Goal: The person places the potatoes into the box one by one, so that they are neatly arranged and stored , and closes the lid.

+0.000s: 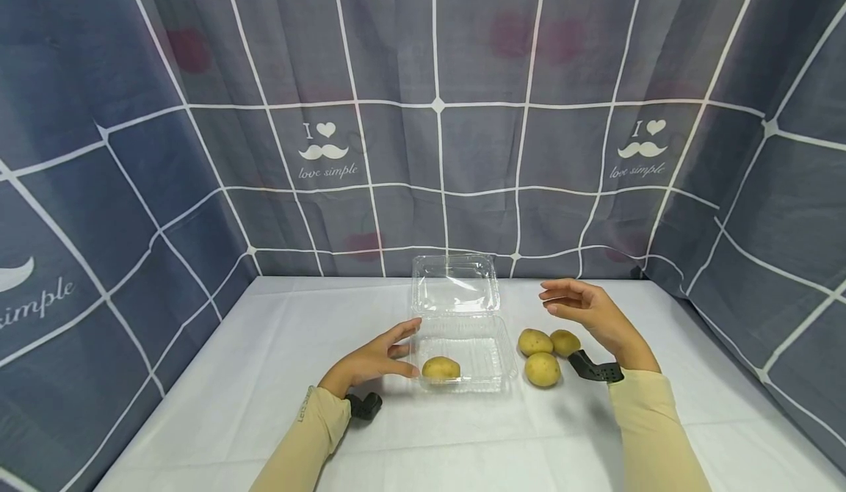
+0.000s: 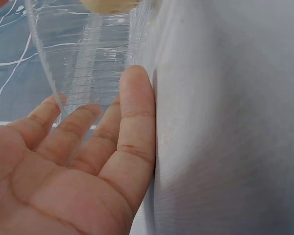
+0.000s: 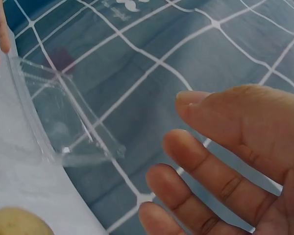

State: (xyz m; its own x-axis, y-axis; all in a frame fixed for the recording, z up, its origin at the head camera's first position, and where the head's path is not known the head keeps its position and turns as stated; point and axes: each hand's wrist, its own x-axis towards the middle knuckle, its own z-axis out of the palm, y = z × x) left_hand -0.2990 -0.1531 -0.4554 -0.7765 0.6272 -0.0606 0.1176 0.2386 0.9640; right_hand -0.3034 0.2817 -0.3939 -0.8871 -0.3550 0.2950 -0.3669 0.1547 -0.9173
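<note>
Potatoes (image 1: 543, 369) sit on the worktop (image 1: 277, 374), three beside an open plastic clamshell (image 1: 479, 346) holding another. Loading seems under way: left hand (image 1: 371, 360) at its side, right hand (image 1: 591, 317) empty, fingers parted on both; next calls for grasping one.

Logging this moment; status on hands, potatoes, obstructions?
Left hand at clear clamshell. Right hand empty, near three loose potatoes. One potato inside. Lid open, no obstruction visible.
</note>
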